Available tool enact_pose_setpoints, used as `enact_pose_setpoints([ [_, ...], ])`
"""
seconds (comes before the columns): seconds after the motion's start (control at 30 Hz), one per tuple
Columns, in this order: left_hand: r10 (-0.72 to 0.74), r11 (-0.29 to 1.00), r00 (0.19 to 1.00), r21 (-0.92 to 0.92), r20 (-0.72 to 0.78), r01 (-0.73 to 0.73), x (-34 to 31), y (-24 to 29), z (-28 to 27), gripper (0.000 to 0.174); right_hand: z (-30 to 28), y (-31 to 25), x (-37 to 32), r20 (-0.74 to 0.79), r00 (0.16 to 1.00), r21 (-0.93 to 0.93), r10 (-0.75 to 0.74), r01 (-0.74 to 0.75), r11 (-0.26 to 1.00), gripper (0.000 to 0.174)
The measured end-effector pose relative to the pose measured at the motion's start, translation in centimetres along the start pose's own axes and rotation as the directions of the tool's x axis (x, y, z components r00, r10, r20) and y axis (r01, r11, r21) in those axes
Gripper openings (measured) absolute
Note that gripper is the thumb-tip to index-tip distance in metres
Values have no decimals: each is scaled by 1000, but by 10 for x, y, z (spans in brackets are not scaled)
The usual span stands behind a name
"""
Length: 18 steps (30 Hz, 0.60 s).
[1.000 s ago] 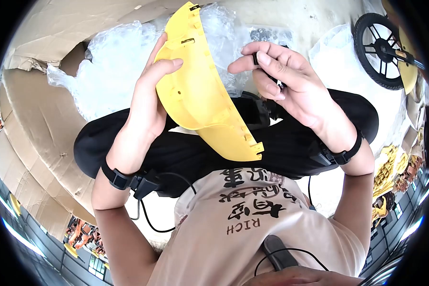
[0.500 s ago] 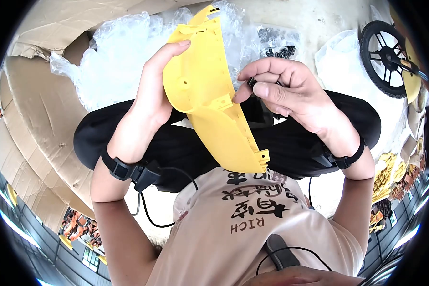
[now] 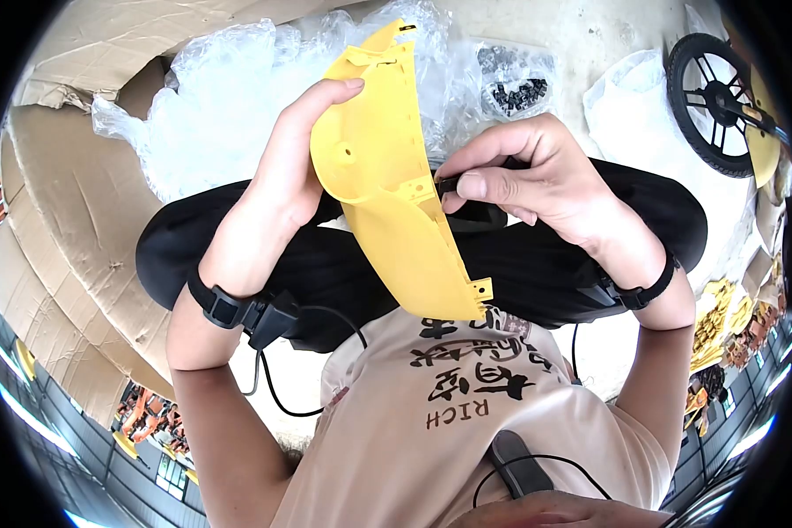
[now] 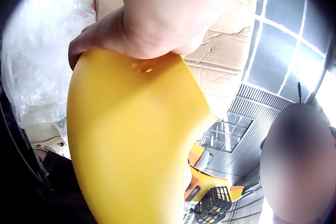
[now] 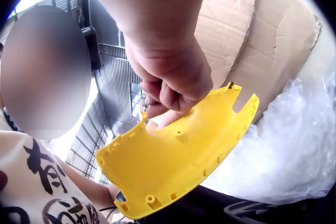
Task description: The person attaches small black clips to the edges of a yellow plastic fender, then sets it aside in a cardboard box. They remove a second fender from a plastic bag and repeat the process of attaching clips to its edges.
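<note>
One thumb and forefinger of the right hand (image 3: 541,183) are pinching a small black clip (image 3: 448,186) at the right edge of a curved yellow plastic panel (image 3: 380,145), whose left side the left hand (image 3: 295,158) is gripping.

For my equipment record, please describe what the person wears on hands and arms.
The left hand and right hand wear no gloves. A black strap circles each wrist, with a black box beside it; a black cable hangs near the left one.
</note>
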<state>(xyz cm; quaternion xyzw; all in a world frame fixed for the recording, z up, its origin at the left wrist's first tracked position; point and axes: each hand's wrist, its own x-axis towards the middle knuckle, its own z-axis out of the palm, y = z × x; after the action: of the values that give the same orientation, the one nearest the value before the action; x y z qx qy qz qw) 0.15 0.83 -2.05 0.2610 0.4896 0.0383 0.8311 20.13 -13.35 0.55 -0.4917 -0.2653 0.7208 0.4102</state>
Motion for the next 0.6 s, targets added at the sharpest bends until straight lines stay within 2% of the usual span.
enact_pose_setpoints([
  [0.37, -43, 999, 999, -25, 12, 44, 5, -6, -1, 52, 3, 6, 2, -9, 1000, -34, -3, 3, 999, 23],
  [0.6, -44, 999, 999, -29, 5, 45, 4, -8, 2, 49, 10, 9, 2, -5, 1000, 19, 23, -23, 1000, 23],
])
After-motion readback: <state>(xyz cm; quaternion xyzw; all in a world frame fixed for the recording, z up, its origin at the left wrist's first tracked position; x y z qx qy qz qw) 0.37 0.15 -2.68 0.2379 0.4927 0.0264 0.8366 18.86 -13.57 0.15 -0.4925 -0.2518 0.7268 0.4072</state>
